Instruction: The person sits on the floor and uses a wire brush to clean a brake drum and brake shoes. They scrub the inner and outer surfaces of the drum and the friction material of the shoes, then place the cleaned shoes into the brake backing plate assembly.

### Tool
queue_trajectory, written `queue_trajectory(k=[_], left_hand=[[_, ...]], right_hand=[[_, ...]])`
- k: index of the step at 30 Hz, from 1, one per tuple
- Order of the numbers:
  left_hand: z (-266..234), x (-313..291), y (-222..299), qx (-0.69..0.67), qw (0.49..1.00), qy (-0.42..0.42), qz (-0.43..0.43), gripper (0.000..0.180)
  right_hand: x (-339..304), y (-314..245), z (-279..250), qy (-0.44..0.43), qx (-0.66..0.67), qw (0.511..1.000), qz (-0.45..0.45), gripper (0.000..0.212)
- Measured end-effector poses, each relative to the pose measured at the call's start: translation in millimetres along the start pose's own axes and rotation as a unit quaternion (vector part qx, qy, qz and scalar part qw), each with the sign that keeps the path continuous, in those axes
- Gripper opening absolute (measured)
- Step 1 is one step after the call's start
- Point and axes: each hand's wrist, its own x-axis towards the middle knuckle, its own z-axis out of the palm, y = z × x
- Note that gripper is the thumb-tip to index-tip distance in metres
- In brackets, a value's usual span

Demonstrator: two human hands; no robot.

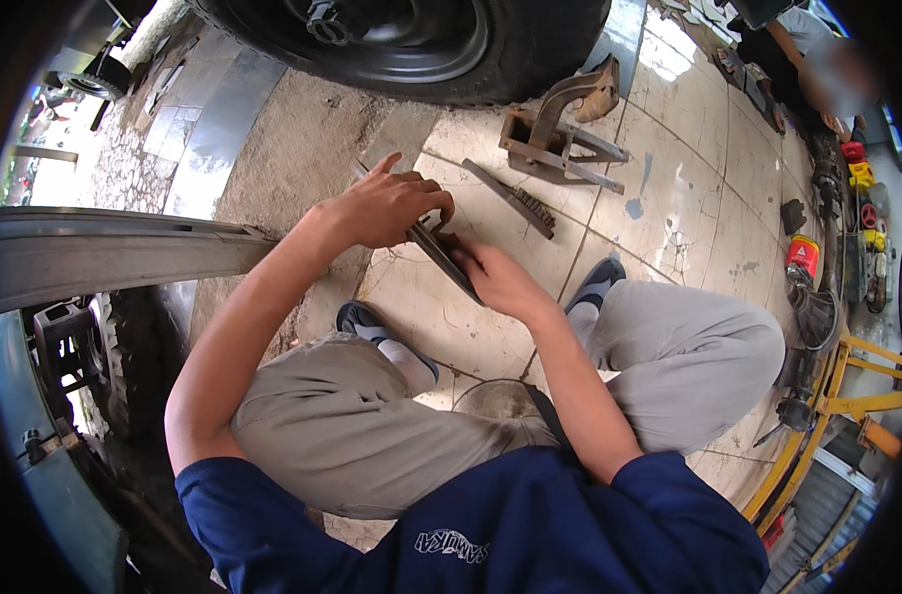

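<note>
A long, narrow dark metal bar (443,259) slants between my hands above the tiled floor. My left hand (391,205) is closed over its upper part, with one finger sticking out and the others curled down. Part of the bar is hidden under that hand, and a pale pointed end shows beyond it. My right hand (497,279) grips the lower end, thumb on top. Just past the bar, a wire brush (515,201) with a long handle lies on the tiles. Farther off stands a metal frame (550,148) with a curved, rusty arm.
A large black tire (540,49) stands ahead. At left, a grey metal beam (124,243) juts inward. A red tin (802,257) and a yellow metal frame (837,406) are at right. Another person (817,49) is at the far right. My feet rest either side of the work.
</note>
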Motion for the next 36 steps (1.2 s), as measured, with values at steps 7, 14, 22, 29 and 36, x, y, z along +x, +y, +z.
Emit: queue_trajectory(k=[7,14,22,29,36], left_hand=[[0,1,0,-0.002,1.000,0.006,0.003,0.045],[8,0,-6,0.003,0.999,0.034,0.007,0.045],[9,0,-7,0.000,0.999,0.044,0.018,0.043],[4,2,-3,0.010,1.000,0.022,0.019,0.048],[3,0,-5,0.004,0.999,0.035,0.011,0.049]], right_hand=[[-2,-10,0,0.009,-0.001,1.000,0.018,0.034],[-4,-7,1,0.024,-0.004,1.000,-0.004,0.032],[-1,-2,7,0.091,0.000,0.995,-0.041,0.028],[-5,-19,2,0.023,-0.047,0.997,0.049,0.032],[0,-1,17,0.102,0.028,0.994,0.008,0.032]])
